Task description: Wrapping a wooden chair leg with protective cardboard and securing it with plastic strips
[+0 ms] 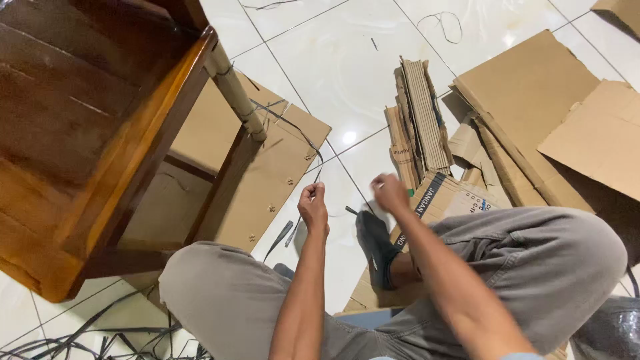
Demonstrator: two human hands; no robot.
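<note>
I sit on a tiled floor with my knees apart. My left hand [313, 208] pinches a thin dark plastic strap [301, 133] that runs up to the cardboard-wrapped leg [235, 90] of a brown wooden chair [87, 127]. My right hand [389, 193] hovers just to the right, fingers curled and slightly blurred; whether it touches the strap I cannot tell. The chair stands on a flat cardboard sheet [267, 180].
Stacked corrugated cardboard strips [419, 123] and large flattened cardboard boxes [533, 93] lie to the right. Loose dark straps [87, 337] pile at the lower left. Another strap loop [441, 25] lies on the far tiles. My dark sock [375, 247] rests on cardboard.
</note>
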